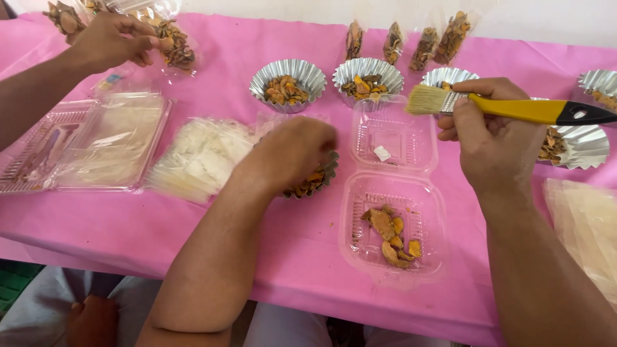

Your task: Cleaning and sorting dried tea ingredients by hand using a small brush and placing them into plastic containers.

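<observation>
Two hands at work: my right hand [488,138] clamps a yellow-handled brush [508,106] over the open clamshell [392,193]; my left hand [292,154] curls on a foil cup [315,180] mid-frame. Clamshell's lower tray holds few pieces; upper-frame cups remain full.

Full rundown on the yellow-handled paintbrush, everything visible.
The flat paintbrush with yellow handle has pale straw-coloured bristles, a silvery metal ferrule and a black handle tip. It lies roughly level above the pink table, bristles pointing left over the open clear plastic clamshell box. The right hand grips it at the ferrule end of the handle; the bristles touch nothing.
</observation>
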